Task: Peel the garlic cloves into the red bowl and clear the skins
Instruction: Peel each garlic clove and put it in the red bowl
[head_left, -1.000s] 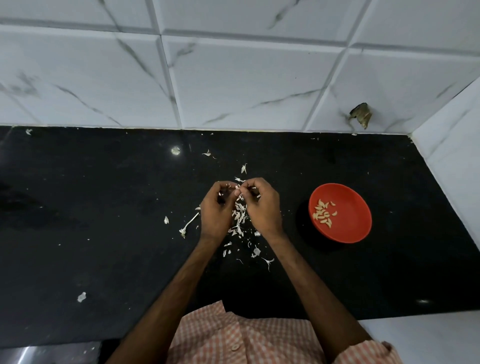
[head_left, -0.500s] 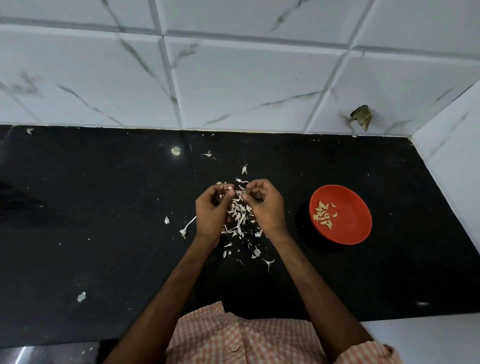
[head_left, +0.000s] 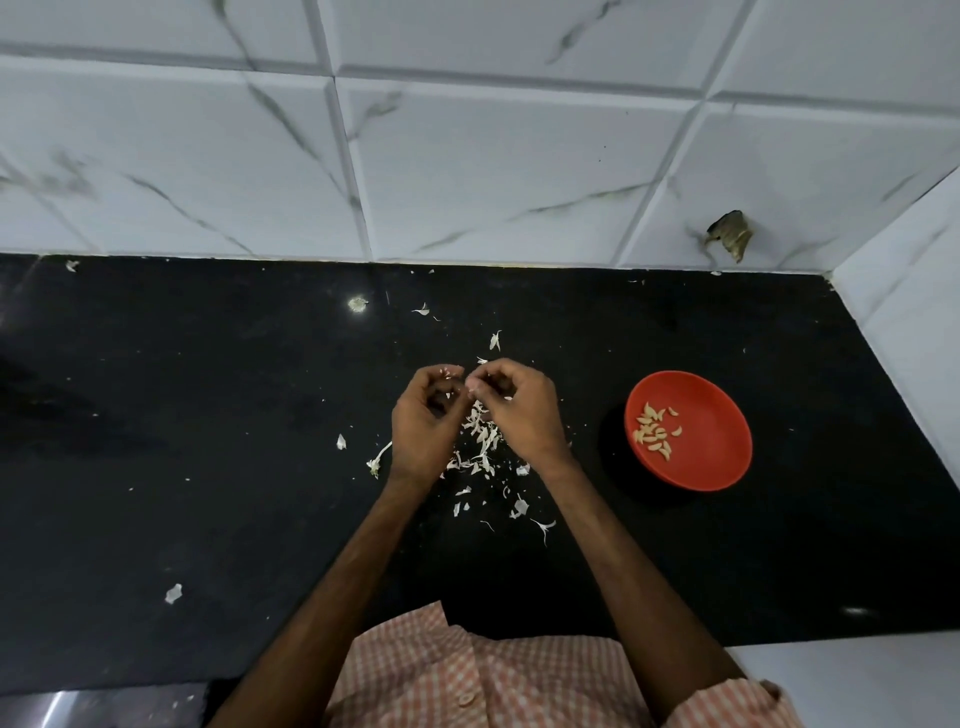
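My left hand (head_left: 423, 421) and my right hand (head_left: 519, 410) meet fingertip to fingertip above a heap of white garlic skins (head_left: 480, 447) on the black counter (head_left: 208, 441). Both hands have curled fingers and pinch a small garlic clove (head_left: 467, 383) between them; the clove is mostly hidden by the fingers. A red bowl (head_left: 722, 457) stands to the right of my right hand, apart from it. Several peeled cloves (head_left: 654, 431) lie in its left half.
Loose skin scraps lie scattered on the counter, one at the left front (head_left: 173, 593) and some behind the hands (head_left: 495, 340). A white marbled tile wall (head_left: 467, 156) runs along the back and right side. A dark brown scrap (head_left: 730, 240) hangs on the wall.
My hands have come closer together again, fingertips touching over the skin heap. The bowl has not moved.
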